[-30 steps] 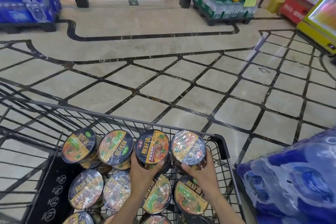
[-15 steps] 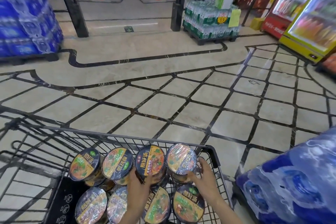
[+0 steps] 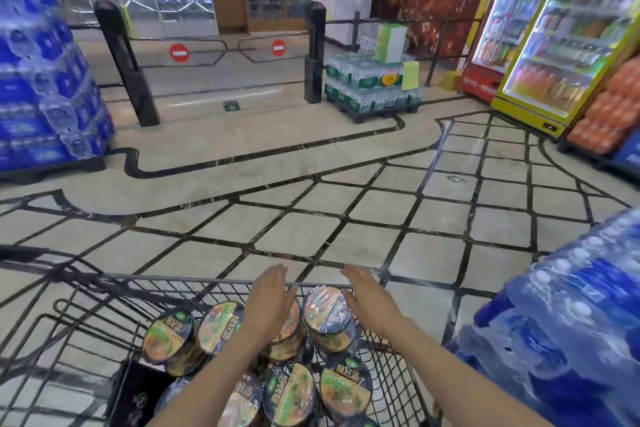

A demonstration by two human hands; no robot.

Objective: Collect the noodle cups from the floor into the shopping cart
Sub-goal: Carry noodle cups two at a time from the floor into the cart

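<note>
Several round, film-wrapped noodle cups [image 3: 329, 310] sit packed inside the black wire shopping cart [image 3: 194, 282], filling its far right corner and the rows behind it. Both hands hover above the cart's far rim: the left hand [image 3: 272, 298] and right hand [image 3: 367, 295] have straight fingers, spread apart, holding nothing. Beyond the rim, beige tiled floor [image 3: 374, 211] lies bare up to a pallet of green-labelled water bottles [image 3: 372, 88].

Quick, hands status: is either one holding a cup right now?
Left hand: open, fingers straight, holding nothing, above the noodle cups in the shopping cart.
Right hand: open, fingers straight, holding nothing.
</note>
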